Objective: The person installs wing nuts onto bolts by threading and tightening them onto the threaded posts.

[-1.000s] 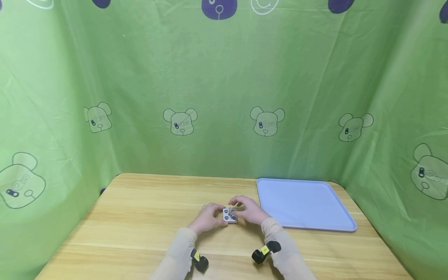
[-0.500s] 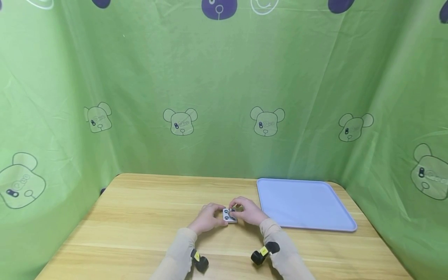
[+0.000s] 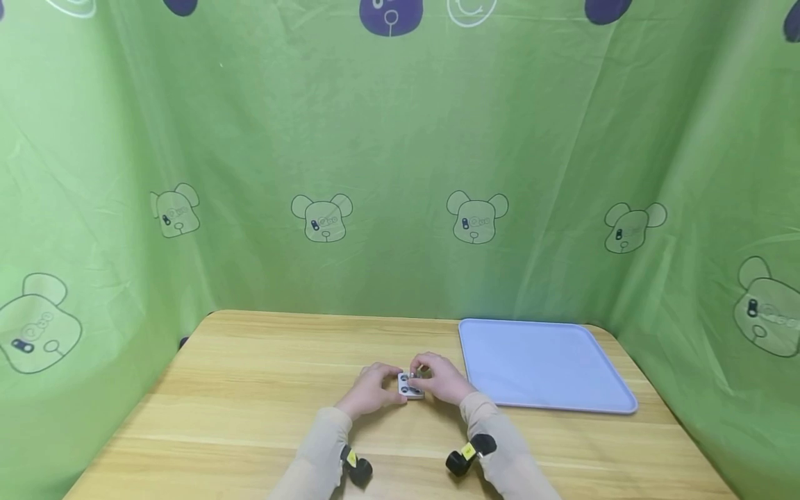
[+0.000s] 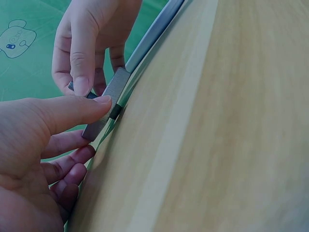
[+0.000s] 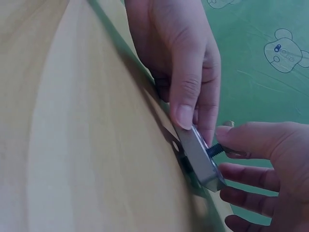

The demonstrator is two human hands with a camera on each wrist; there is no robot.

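A small flat metal block (image 3: 405, 393) with countersunk holes in its top lies near the middle of the table. My left hand (image 3: 370, 390) grips it from the left, thumb on the near edge and fingers on the far edge. My right hand (image 3: 442, 378) is over the block's right side, pinching a bolt (image 5: 215, 150) between thumb and forefinger. In the right wrist view, the bolt's dark threaded end points at the block's holed face, right at the surface. The pinching fingers cover most of its upper part. The other right-hand fingers sit beside the block's end.
A pale lilac tray (image 3: 544, 364) lies on the wooden table (image 3: 262, 389), just right of my right hand. Green curtains (image 3: 400, 278) with bear prints hang behind the table and at both sides. Each wrist wears a small black camera.
My right hand has shifted slightly and its fingers have closed in over the bolt, hiding more of it. The left hand and the block have stayed in place.
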